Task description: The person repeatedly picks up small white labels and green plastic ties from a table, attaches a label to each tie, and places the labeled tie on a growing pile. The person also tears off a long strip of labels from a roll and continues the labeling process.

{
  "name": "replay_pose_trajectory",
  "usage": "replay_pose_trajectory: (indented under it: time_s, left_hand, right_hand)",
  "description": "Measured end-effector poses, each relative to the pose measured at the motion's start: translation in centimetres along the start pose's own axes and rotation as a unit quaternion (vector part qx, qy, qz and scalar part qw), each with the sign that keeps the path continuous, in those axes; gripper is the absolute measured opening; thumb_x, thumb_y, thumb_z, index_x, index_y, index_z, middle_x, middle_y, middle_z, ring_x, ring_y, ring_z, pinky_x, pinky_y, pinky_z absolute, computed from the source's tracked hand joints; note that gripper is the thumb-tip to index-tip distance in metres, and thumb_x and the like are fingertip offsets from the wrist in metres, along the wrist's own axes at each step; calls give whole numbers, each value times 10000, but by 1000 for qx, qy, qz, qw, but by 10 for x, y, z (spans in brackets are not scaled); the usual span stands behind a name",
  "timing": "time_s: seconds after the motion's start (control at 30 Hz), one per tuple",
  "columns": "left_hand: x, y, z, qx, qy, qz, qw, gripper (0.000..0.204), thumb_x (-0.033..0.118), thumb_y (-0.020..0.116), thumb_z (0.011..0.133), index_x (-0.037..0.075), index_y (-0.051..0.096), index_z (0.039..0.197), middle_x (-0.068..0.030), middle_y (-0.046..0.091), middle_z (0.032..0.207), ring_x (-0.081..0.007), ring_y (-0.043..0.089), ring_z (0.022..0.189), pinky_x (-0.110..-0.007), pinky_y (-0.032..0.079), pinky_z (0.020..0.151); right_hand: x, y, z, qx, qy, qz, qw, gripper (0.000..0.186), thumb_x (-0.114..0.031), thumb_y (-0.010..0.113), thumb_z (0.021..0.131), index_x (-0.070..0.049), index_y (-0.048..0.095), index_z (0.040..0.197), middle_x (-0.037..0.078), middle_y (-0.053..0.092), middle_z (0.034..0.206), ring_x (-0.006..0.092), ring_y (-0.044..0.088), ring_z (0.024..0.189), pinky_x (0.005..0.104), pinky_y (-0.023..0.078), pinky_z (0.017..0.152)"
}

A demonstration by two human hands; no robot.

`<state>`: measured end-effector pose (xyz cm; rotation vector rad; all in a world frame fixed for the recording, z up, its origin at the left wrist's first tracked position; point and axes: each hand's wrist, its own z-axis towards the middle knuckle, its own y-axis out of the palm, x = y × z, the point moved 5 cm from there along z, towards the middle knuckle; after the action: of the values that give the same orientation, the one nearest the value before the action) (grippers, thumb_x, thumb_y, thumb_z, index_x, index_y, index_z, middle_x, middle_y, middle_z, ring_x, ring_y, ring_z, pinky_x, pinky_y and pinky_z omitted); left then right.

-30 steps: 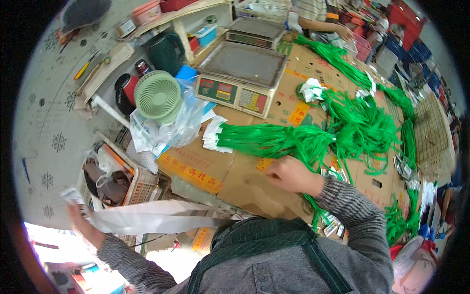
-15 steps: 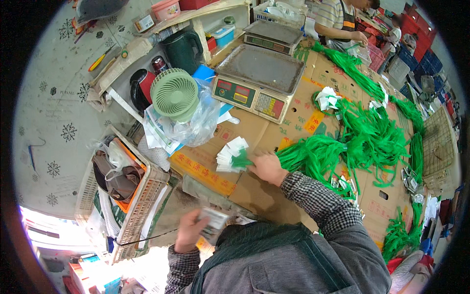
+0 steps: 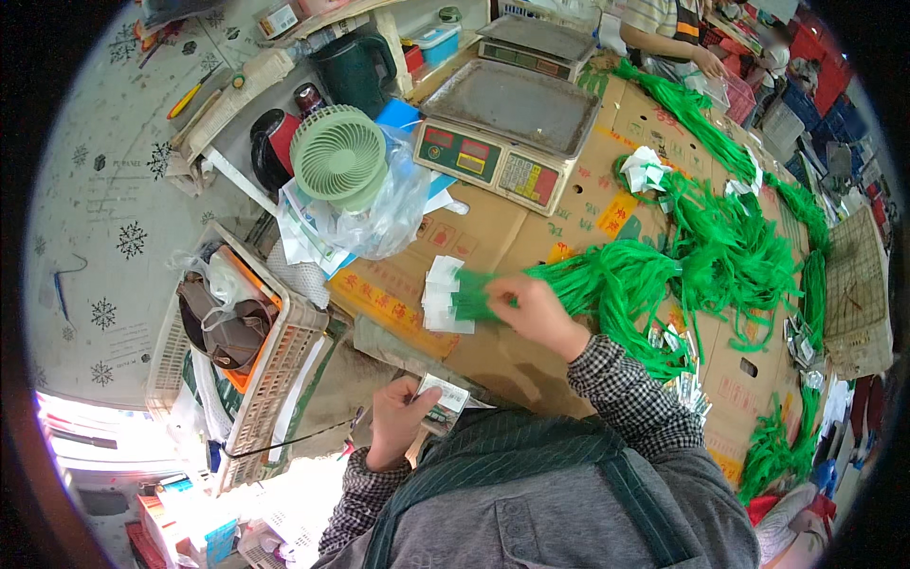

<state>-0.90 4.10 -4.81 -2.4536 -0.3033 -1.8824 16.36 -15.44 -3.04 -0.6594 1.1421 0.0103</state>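
Note:
My right hand (image 3: 536, 313) rests on a bundle of green plastic straps (image 3: 616, 284) lying across the cardboard-covered table (image 3: 493, 237), fingers pinching it close to the white tags (image 3: 444, 294) at its left end. My left hand (image 3: 400, 417) is close to my chest and holds a small stack of white printed tags (image 3: 445, 398). More green straps (image 3: 730, 247) spread in a heap to the right.
A digital scale (image 3: 507, 119) stands at the back, a second scale (image 3: 536, 43) behind it. A green fan (image 3: 338, 156) sits on clear plastic bags. A basket (image 3: 270, 370) stands at the left. Another person's hand (image 3: 706, 62) works at the far end.
My left hand came up from low at the left to my chest, now with white tags in it. My right hand slid left along the green bundle toward its tagged end.

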Motion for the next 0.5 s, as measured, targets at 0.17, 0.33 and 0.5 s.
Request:
replay_pose_trajectory:
  time_s: [0.17,0.33,0.5]
  left_hand:
    - [14,18,-3,-22,-32,8,999,118,57,637,836,-42,621,897,-20,624,778,-53,551,673,-208,449,600]
    - [21,18,2,-20,-13,13,1000,153,39,589,858,-41,617,985,-27,632,830,-51,557,710,-212,454,627]
    - [44,10,24,-13,72,149,986,175,71,590,857,-23,618,1001,-45,639,791,-50,561,695,-219,454,594]
  right_hand:
    - [-2,37,-15,-59,-66,-101,991,151,-138,661,769,-53,649,893,122,626,838,262,618,719,344,496,621]
    - [-21,59,-29,-201,138,314,917,178,-167,667,810,-11,647,894,68,656,824,117,590,709,277,478,626]
    - [-47,48,-31,-162,102,273,943,94,-77,664,805,15,649,816,20,640,751,62,552,693,235,461,623]
